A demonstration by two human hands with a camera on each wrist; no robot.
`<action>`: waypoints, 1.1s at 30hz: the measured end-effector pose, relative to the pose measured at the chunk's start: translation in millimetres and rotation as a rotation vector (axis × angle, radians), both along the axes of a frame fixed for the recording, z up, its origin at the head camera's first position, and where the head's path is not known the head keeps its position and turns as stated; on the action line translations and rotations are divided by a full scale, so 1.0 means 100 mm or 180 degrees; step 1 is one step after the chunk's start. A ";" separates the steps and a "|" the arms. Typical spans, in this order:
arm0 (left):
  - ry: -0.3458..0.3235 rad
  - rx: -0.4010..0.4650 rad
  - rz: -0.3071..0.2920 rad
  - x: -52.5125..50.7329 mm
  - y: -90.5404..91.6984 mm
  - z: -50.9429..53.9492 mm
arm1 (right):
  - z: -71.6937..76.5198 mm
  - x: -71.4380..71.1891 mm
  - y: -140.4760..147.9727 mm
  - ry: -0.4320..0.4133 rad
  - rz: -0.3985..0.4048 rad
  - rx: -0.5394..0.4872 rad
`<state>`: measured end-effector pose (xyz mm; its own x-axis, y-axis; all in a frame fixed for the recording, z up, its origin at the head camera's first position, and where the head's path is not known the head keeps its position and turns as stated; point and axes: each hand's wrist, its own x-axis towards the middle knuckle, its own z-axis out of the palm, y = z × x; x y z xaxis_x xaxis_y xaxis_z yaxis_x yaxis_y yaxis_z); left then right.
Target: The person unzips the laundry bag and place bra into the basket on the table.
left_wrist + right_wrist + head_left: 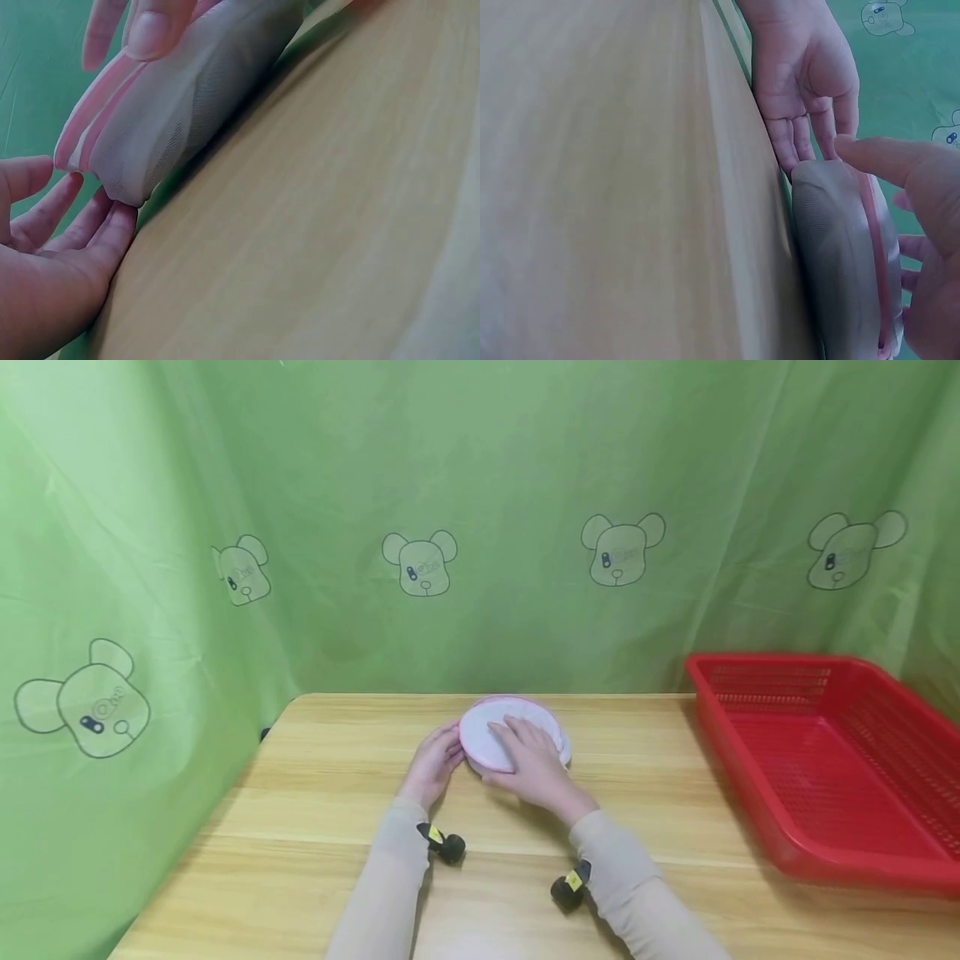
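A round white fabric case (487,737) with pink trim stands near the table's far edge. In the left wrist view its mesh-like side (169,112) faces me, with pink bands along the rim. My left hand (432,766) is at its left end, fingertips touching the side and lower edge. My right hand (536,764) lies across the top, its fingers extended and spread over the white face. The right thumb (877,156) reaches to the pink rim close to the left fingers (802,139). What the case contains is hidden.
A large red plastic basket (783,827) stands on the right side of the wooden table (315,810). Green curtains (510,627) with bear-head prints hang behind and to the left. Each wrist wears a black camera on a strap.
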<state>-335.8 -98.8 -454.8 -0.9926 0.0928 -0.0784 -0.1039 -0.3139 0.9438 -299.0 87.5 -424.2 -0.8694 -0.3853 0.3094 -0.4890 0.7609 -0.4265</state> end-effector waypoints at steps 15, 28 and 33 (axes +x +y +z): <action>0.0005 0.0024 -0.0075 0.00 -0.03 -0.01 | 0.04 -0.02 0.09 -0.0022 -0.0018 -0.0084; -0.0012 -0.0053 -0.0062 0.03 -0.02 0.01 | 0.11 -0.01 0.15 -0.0121 0.0137 -0.0152; 0.0006 -0.0018 -0.0092 0.02 -0.02 0.01 | 0.12 -0.01 0.15 -0.0140 0.0150 -0.0156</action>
